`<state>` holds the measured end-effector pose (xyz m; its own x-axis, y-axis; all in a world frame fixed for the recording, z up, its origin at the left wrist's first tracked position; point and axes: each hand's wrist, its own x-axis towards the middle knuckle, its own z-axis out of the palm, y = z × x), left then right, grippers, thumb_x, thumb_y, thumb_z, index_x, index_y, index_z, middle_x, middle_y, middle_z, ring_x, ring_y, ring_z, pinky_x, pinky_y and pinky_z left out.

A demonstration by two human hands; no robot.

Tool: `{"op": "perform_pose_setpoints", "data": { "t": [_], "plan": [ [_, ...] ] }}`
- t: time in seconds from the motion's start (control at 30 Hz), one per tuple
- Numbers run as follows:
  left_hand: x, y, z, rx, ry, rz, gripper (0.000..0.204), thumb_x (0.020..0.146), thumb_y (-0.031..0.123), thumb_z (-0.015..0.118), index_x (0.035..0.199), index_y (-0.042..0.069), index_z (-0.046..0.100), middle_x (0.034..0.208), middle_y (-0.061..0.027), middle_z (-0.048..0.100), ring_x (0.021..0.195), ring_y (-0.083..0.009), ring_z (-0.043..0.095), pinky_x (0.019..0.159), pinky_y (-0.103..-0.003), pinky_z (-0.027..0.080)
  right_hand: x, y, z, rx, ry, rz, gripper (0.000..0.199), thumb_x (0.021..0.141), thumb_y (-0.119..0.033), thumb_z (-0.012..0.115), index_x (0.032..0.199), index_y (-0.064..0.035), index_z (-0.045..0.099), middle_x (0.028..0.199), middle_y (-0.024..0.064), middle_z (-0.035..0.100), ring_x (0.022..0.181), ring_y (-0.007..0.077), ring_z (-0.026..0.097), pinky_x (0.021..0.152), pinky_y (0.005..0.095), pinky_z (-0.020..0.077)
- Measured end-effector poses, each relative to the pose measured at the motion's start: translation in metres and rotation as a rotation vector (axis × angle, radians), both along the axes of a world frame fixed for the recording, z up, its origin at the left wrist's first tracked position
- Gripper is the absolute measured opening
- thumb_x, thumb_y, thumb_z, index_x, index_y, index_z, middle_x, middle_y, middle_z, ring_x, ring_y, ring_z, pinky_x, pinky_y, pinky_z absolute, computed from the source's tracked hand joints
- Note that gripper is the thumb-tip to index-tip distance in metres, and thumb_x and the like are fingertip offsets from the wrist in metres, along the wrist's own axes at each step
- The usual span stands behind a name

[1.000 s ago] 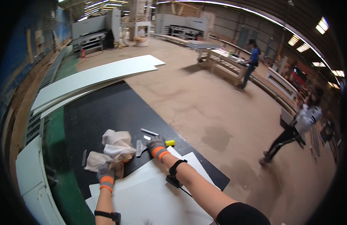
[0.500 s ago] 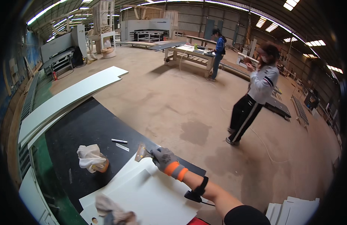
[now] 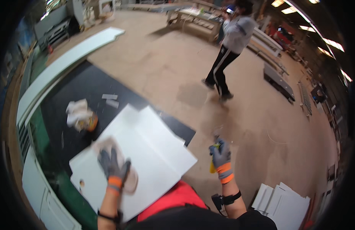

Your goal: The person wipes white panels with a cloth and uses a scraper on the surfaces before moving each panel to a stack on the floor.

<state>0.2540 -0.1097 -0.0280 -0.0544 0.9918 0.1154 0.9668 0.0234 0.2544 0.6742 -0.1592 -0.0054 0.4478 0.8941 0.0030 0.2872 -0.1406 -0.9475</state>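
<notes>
Cloth (image 3: 130, 184), one, under left hand (image 3: 111, 164)

The left hand (image 3: 112, 164) hides part of the cloth (image 3: 130, 181) beneath it.

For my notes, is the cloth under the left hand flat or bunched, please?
Mostly flat: the cloth extends past the left hand, low against the white panel.

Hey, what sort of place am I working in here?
Probably a workshop or small factory handling flat panels: white panels lie on a dark work surface, more panels are stacked at lower right, and a wooden workbench stands across the floor.
</notes>
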Motion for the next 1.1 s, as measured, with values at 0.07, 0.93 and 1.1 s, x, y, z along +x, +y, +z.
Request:
{"op": "perform_pose_setpoints", "data": {
  "t": [0.07, 0.93, 1.1],
  "plan": [
    [0.008, 0.036, -0.005, 0.057, -0.06, -0.093, 0.081, 0.077, 0.05, 0.068, 0.142, 0.008, 0.045, 0.145, -0.0314, 0.036, 0.14, -0.0446, 0.026, 0.116, -0.053, 0.014, -0.003, -0.019, 0.008, 0.073, 0.025, -0.082, 0.028, 0.088, -0.005, 0.056, 0.115, 0.001, 0.048, 0.09, 0.0128, 0.062, 0.073, 0.0137, 0.061, 0.067, 0.0281, 0.0514],
    [-0.133, 0.045, -0.033, 0.358, -0.257, -0.277, 0.055, 0.085, -0.001, 0.048, 0.14, 0.01, 0.048, 0.136, -0.0161, 0.053, 0.127, -0.0318, 0.049, 0.109, -0.04, 0.037, -0.125, -0.115, 0.06, -0.597, -0.827, 0.653, 0.067, 0.092, -0.032, 0.054, 0.151, -0.0143, 0.027, 0.112, 0.0158, 0.062, 0.093, 0.036, 0.064, 0.078, 0.0467, 0.0517],
    [-0.12, 0.058, -0.027, 0.169, -0.049, 0.039, 0.047, 0.09, 0.023, 0.056, 0.135, 0.013, 0.052, 0.13, -0.0152, 0.055, 0.12, -0.0325, 0.051, 0.101, -0.042, 0.041, -0.142, -0.107, 0.054, -0.732, -0.917, 0.662, 0.062, 0.095, -0.036, 0.048, 0.15, -0.0158, 0.028, 0.116, 0.0152, 0.06, 0.093, 0.0356, 0.065, 0.077, 0.047, 0.0527]
  ]
}}
